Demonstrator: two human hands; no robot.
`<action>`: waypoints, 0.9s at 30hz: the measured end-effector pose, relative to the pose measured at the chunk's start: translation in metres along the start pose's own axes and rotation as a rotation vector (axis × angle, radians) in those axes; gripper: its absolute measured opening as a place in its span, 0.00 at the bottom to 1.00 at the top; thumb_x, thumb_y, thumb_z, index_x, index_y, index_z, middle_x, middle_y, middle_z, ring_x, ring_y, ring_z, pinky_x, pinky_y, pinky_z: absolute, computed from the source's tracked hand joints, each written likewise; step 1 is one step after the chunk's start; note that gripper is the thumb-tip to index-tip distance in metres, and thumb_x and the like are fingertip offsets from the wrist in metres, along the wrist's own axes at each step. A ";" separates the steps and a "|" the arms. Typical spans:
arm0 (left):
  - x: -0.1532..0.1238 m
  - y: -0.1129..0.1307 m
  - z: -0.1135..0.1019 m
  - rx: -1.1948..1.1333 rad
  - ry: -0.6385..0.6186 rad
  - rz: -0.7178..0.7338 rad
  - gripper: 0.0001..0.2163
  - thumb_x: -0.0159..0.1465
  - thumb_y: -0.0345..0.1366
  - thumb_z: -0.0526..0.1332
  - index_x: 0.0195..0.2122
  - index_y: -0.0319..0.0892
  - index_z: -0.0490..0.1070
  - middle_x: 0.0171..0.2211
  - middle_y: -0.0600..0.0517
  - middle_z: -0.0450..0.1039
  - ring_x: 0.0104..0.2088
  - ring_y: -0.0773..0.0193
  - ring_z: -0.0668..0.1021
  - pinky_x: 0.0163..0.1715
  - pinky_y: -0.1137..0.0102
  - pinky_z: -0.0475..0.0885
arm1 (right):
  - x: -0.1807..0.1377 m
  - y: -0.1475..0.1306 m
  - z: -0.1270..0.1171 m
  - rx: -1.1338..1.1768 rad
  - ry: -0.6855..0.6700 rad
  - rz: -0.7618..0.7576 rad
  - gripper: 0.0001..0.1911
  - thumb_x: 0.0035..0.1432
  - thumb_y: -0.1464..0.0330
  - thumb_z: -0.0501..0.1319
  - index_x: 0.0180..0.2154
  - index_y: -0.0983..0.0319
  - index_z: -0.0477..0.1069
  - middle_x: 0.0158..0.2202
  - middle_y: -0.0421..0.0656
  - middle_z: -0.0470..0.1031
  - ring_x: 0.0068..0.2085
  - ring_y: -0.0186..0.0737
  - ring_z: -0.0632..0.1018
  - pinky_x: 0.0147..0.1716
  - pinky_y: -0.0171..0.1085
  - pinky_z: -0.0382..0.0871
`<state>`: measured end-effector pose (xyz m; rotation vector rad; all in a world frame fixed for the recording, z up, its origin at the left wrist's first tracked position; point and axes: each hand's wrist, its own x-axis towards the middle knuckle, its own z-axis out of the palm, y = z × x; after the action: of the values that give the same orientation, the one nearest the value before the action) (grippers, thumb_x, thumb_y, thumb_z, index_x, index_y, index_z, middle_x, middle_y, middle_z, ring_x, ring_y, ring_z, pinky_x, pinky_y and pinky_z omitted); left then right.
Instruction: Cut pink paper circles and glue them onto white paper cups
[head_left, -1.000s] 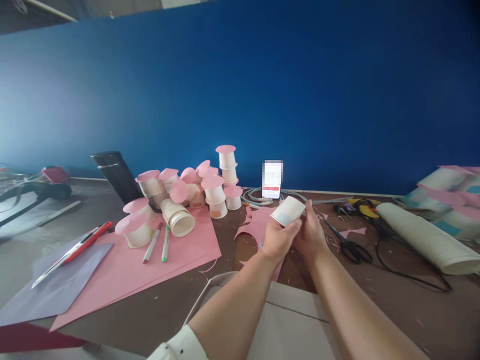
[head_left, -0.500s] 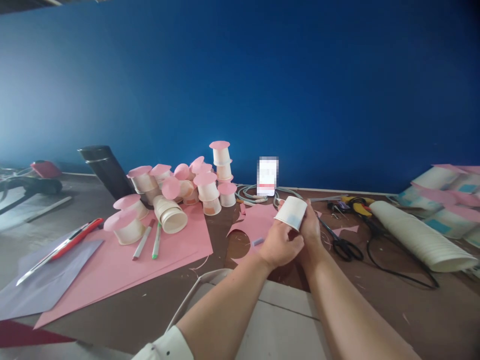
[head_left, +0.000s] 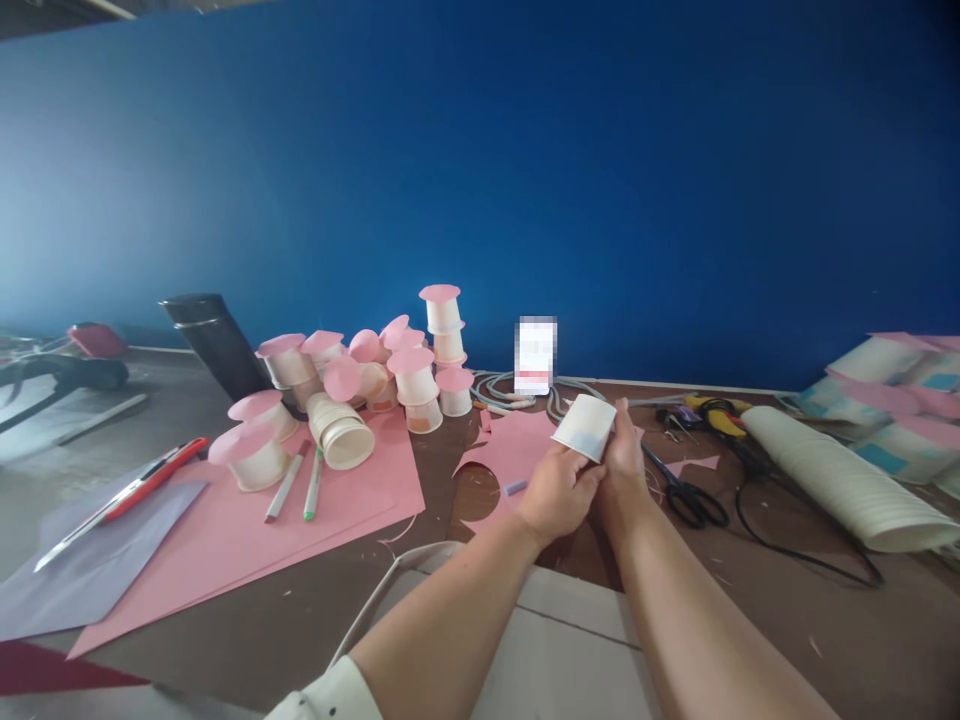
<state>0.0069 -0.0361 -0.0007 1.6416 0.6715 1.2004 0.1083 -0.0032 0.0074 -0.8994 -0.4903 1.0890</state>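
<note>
Wall (head_left: 480, 180): plain deep blue, it filled the upper half of the view behind the table.
Table (head_left: 300, 620): brown and strewn with paper scraps.
Pink paper sheet (head_left: 225, 540): lay flat on the left, under the lidded cups and two pens (head_left: 289, 485).
Sleeve of nested cups (head_left: 832, 475): lay on its side at the right, well apart from the hands.
Lidded cups (head_left: 360, 375): a cluster of small paper cups topped with pink discs, some stacked, stood near the wall.
Black flask (head_left: 210, 340): stood just left of that cluster.
Left hand (head_left: 559, 490): its fingers were closed on the lower side of the paper cup.
Right hand (head_left: 621, 465): its fingers pinched the cup's right side, touching the left hand.
Scissors (head_left: 682, 490): black-handled, flat on the table just right of the hands.
Paper cup (head_left: 585, 427): white with a faint blue patch, held tilted between both hands above the table's middle, over a cut pink scrap (head_left: 517, 450).
</note>
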 end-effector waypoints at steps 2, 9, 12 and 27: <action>0.000 0.001 -0.001 -0.027 0.009 -0.042 0.05 0.58 0.33 0.62 0.29 0.45 0.78 0.37 0.46 0.78 0.41 0.52 0.76 0.47 0.65 0.67 | 0.000 0.001 0.001 0.016 -0.007 0.014 0.29 0.50 0.39 0.59 0.25 0.59 0.68 0.18 0.41 0.73 0.29 0.47 0.81 0.29 0.41 0.77; 0.004 -0.006 -0.004 -0.222 0.062 -0.242 0.07 0.56 0.39 0.66 0.33 0.43 0.80 0.34 0.48 0.79 0.44 0.50 0.76 0.52 0.61 0.65 | 0.005 0.004 0.004 0.054 -0.082 -0.010 0.29 0.53 0.39 0.55 0.27 0.58 0.69 0.22 0.42 0.75 0.32 0.47 0.81 0.32 0.42 0.78; 0.008 -0.010 -0.002 -0.490 0.089 -0.330 0.10 0.55 0.40 0.68 0.34 0.40 0.80 0.34 0.47 0.79 0.45 0.51 0.77 0.55 0.59 0.65 | 0.006 0.004 0.003 0.073 -0.071 0.019 0.30 0.53 0.39 0.54 0.30 0.60 0.71 0.24 0.44 0.76 0.35 0.49 0.82 0.33 0.44 0.78; 0.016 -0.007 -0.007 -0.822 0.285 -0.335 0.16 0.53 0.44 0.70 0.36 0.37 0.78 0.34 0.45 0.78 0.42 0.56 0.79 0.50 0.63 0.69 | 0.005 0.017 0.005 -0.024 -0.056 -0.086 0.23 0.55 0.48 0.62 0.43 0.59 0.71 0.32 0.40 0.80 0.34 0.43 0.82 0.31 0.40 0.77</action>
<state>0.0068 -0.0174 -0.0003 0.6569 0.4949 1.2379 0.0970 0.0060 -0.0040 -0.8629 -0.5850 1.0336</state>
